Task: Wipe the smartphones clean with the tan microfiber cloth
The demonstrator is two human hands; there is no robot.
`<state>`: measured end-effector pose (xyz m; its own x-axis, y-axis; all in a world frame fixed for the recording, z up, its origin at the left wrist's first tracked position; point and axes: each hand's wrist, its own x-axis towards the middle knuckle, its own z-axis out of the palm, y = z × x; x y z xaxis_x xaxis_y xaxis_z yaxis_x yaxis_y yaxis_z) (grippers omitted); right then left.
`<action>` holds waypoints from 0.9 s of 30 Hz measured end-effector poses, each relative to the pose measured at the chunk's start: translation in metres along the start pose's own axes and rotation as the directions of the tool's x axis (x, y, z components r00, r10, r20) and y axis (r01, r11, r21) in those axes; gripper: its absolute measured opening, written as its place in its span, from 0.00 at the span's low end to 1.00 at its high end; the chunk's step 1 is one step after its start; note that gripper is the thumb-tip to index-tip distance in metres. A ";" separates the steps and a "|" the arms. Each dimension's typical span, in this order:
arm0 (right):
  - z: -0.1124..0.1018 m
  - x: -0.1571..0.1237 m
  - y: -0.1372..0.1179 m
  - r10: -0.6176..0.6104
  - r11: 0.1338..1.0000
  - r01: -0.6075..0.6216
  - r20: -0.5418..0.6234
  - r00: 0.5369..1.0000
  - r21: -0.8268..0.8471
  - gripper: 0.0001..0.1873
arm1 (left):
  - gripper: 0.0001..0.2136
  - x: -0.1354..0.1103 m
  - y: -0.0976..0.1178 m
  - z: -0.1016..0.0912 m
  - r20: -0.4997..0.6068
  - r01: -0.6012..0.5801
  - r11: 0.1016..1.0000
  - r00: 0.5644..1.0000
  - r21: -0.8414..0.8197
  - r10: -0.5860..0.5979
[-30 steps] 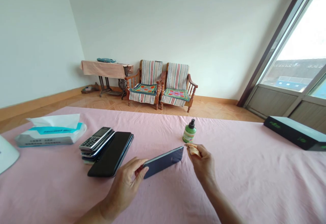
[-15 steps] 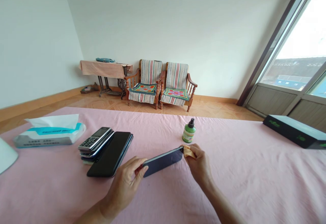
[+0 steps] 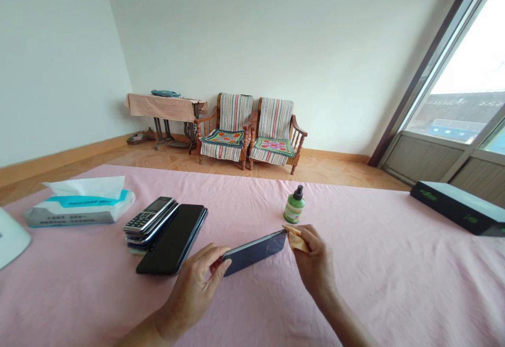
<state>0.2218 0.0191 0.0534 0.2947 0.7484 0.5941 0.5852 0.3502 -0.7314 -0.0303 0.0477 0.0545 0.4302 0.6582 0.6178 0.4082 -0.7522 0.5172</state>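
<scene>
My left hand point(image 3: 201, 281) grips one end of a dark smartphone point(image 3: 254, 254), thumb on the near face and fingers behind. The phone is tilted up on its long side, its right end slightly higher. A yellow cloth point(image 3: 296, 240) is pinched in my right hand point(image 3: 314, 260), touching the phone's right end. Just behind the right hand stands a green spray bottle point(image 3: 294, 205) with a black top. Left of my left hand lie stacked smartphones point(image 3: 175, 239) with a black one on top, beside a pile of phones topped by a keypad phone point(image 3: 149, 215).
A tissue pack point(image 3: 81, 207) lies at the left on the pink cloth point(image 3: 379, 278), near a white rounded object point(image 3: 11, 239) at the edge. At the right rests a black box point(image 3: 453, 207). Two wooden armchairs point(image 3: 236, 120) and a covered sewing table point(image 3: 163, 107) stand beyond.
My right hand has shifted slightly right and down with the yellow cloth, which shows a little more. The left hand still holds the phone. The whole view has moved slightly.
</scene>
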 end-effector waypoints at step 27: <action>0.010 -0.016 -0.007 -0.202 0.965 0.212 0.079 0.976 -0.151 0.19 | 0.08 -0.007 -0.002 0.003 0.034 0.003 0.999 0.999 -0.037 -0.002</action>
<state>0.2055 0.0106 0.0460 0.1094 0.7044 0.7014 0.7417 0.4119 -0.5294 -0.0319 0.0447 0.0478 0.4567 0.6604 0.5960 0.3797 -0.7506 0.5408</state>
